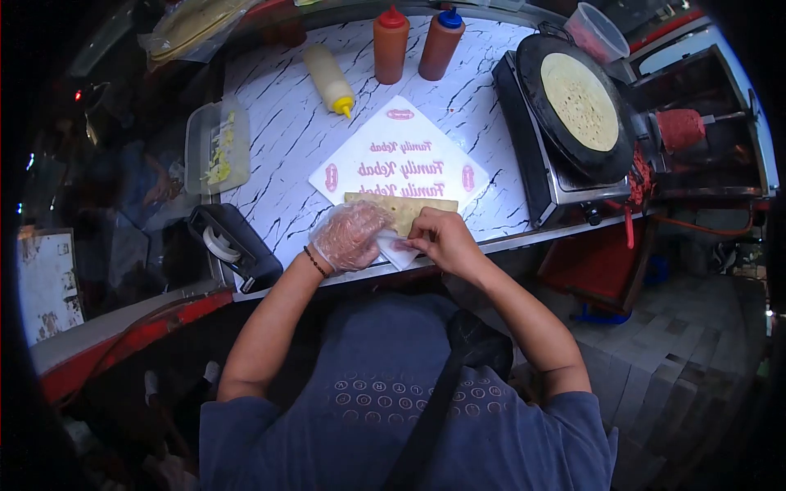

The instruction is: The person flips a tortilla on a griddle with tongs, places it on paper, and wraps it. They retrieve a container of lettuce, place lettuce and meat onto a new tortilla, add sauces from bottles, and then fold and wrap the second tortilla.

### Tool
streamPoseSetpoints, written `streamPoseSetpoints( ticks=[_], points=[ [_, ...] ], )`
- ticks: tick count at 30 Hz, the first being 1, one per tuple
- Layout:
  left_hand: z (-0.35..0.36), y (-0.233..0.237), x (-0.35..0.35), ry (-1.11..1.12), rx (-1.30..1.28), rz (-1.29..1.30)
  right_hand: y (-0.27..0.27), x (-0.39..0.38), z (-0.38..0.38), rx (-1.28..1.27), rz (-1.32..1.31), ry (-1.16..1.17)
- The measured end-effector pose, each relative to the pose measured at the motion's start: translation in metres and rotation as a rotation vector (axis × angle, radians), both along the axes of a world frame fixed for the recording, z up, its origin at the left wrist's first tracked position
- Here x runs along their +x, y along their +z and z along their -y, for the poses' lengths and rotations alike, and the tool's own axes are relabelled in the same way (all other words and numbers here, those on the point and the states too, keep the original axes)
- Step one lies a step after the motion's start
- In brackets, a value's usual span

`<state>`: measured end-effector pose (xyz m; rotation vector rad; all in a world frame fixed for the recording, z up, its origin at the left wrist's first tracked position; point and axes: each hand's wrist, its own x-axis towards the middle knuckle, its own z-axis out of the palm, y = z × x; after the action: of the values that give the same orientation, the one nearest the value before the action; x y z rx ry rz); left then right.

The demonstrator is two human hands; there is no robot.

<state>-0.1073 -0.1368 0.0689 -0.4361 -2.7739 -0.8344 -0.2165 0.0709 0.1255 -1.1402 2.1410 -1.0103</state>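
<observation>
Desk: From the head camera, you are pictured at a marble-patterned counter [270, 94]. Where is the rolled flatbread [401, 213]?

Field: Between your hands, near the counter's front edge, lying across the lower part of a white "Family Kebab" paper sheet [385, 131].

Desk: And your left hand [350, 237]?

Field: Gloved in clear plastic, a dark beaded bracelet [315, 260] at the wrist, it curls over the left end of the roll. Whether it grips firmly, we cannot tell.

Desk: Your right hand [450, 243]?

Field: Bare, its thumb and fingers drawn narrow, pinching the sheet's folded near corner, just beside the roll.

Desk: What surrounds you?

Field: Beyond the sheet, a yellow-tipped squeeze bottle [327, 75] lies tilted in the view, near a red-capped bottle [390, 51] and a blue-capped bottle [441, 51]. To your left sits a clear tub [196, 139] of shredded lettuce [218, 164]. To your right, a pale round flatbread [580, 102] rests on a black hotplate [589, 168], with red meat [681, 131] on a spit farther over.
</observation>
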Motion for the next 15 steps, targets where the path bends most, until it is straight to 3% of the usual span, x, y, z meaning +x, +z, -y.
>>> streamPoseSetpoints(
  ticks=[3,5,6,8,10,14,15],
  points=[
    [-0.005,-0.014,-0.001,0.009,-0.053,-0.129,0.001,-0.001,0.004,0.038,0.076,-0.087],
    [-0.005,-0.018,-0.002,0.050,-0.144,-0.207,-0.005,-0.001,0.002,-0.139,-0.333,-0.040],
    [-0.004,-0.020,-0.003,0.053,-0.146,-0.210,-0.008,-0.001,0.000,-0.142,-0.336,-0.037],
    [-0.004,-0.023,-0.007,0.059,-0.098,-0.215,-0.017,-0.004,-0.007,-0.104,-0.759,0.126],
    [-0.005,-0.024,-0.015,0.105,-0.099,-0.164,-0.029,-0.012,-0.006,-0.087,-0.776,0.137],
    [-0.011,-0.016,-0.052,0.338,-0.094,0.006,-0.025,-0.038,0.022,0.093,-0.430,-0.177],
    [-0.008,-0.016,-0.064,0.334,-0.095,0.005,-0.029,-0.049,0.031,0.162,-0.442,-0.210]
  ],
)
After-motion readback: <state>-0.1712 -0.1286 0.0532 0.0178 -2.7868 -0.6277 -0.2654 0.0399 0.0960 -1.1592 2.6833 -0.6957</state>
